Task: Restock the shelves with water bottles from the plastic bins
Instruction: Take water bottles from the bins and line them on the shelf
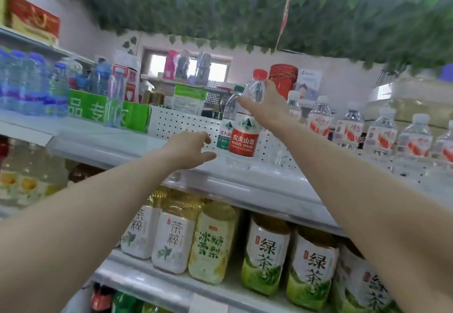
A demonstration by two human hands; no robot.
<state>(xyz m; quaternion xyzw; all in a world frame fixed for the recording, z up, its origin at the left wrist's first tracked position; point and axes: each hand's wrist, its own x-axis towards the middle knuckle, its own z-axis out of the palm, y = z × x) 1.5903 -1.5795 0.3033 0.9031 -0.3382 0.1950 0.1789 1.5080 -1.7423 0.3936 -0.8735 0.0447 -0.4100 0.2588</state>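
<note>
Head view: our right hand [264,104] grips the red-capped bottle [245,126] near the shelf edge [220,178]; at eight o'clock, left hand [190,148] hovers, fingers loosely spread, over bare shelf.

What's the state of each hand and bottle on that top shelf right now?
right hand: grips the red-label bottle near its neck.
red-label bottle: upright, capped, base at the top shelf.
green-label bottle: upright, capped, standing just behind it.
left hand: holds nothing, fingers loosely spread over the shelf edge.
white-cap bottles: upright, capped, in rows to the right.
</note>
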